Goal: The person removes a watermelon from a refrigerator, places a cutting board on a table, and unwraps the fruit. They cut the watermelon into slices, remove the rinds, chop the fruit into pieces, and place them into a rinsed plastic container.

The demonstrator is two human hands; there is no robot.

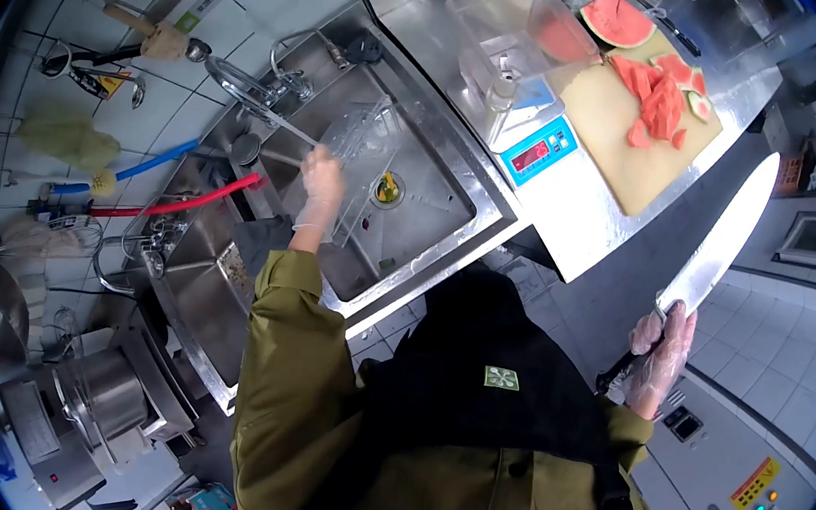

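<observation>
Clear plastic: the container (365, 144) tilts over the sink (433, 208), upper centre, left hand (320, 190) grip clasping it beneath the faucet (246, 90), likely for rinsing. The right hand (660, 359) grip clenches a knife (728, 231) at far right, blade away from the body.

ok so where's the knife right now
Head view, right side: the knife is in the right hand, blade raised just off the counter corner by the cutting board; the left hand holds a clear container in the sink.
</observation>
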